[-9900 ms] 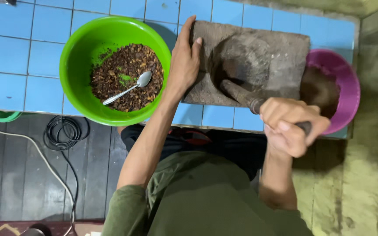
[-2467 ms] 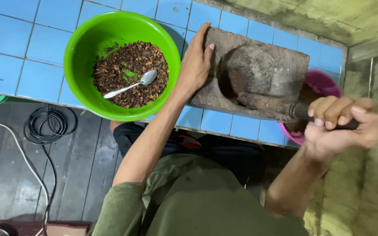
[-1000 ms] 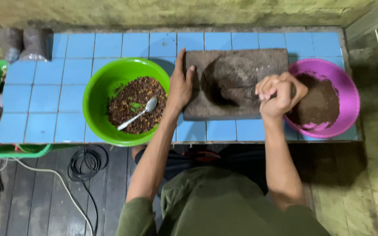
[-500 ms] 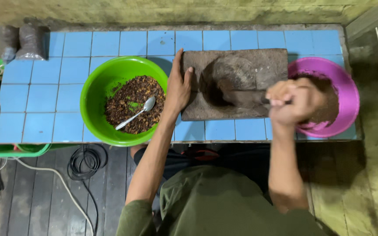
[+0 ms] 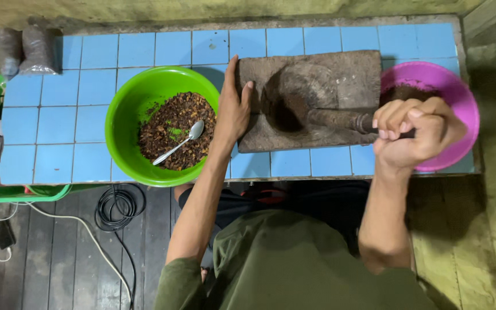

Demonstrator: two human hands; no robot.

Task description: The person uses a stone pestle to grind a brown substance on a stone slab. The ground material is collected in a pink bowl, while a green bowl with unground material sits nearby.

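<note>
Firmly clenched, the right hand (image 5: 414, 135) has its grip around the stone pestle (image 5: 328, 117); left hand (image 5: 233, 106) lies flat, released, on the grinding slab (image 5: 351, 74).

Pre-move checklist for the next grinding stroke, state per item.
1. Left hand braces the stone slab, palm on its left edge: ok.
2. Right hand closed around the pestle handle: ok.
3. Pestle head sits in the slab's hollow, on dark ground material: ok.
4. Slab fully supported on the blue tiled counter: ok.
5. Pink bowl sits under the right hand, at the counter's right end; clearance for the stroke: cannot tell.
6. Green bowl with spoon stands left of the braced hand, apart from the slab: ok.
</note>
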